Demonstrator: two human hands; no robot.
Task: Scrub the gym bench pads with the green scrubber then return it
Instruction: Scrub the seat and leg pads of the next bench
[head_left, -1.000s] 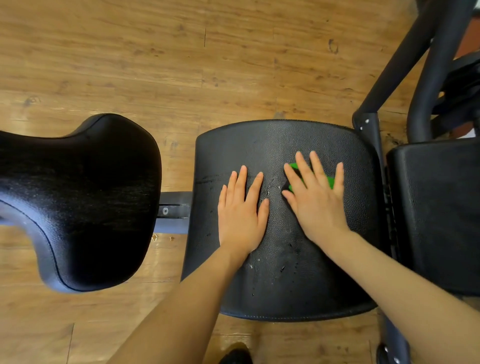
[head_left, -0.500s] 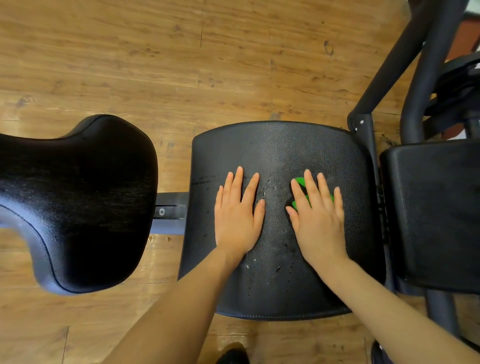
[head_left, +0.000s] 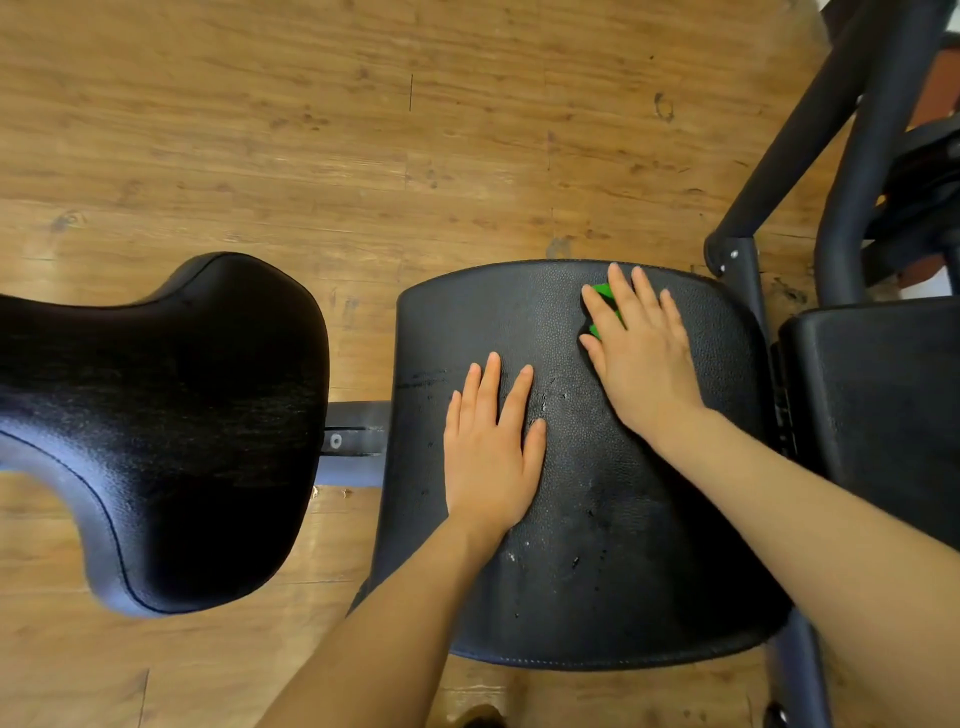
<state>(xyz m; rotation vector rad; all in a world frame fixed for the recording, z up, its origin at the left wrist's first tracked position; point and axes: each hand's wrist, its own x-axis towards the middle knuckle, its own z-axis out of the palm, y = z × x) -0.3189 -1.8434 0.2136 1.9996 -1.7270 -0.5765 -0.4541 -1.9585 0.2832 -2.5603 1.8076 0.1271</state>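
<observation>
Green scrubber (head_left: 602, 306) mostly hidden under right hand (head_left: 641, 358), upper centre-right of frame; only small green patches showing. Right fingers straight, pressing flat on it. Left hand (head_left: 491, 447) flat, fingers extended, resting on middle pad (head_left: 597, 571), holding nothing. Pad black, pebbled, stitched edge, speckled. Curved pad (head_left: 156, 426) left; third pad (head_left: 878, 389) cut off right. Wood-plank floor (head_left: 311, 130); black frame tubes (head_left: 810, 130) upper right.

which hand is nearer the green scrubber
Right. The right hand lies flat on top of the scrubber, pressing it to the pad. The left hand rests flat on the pad, apart from it.
</observation>
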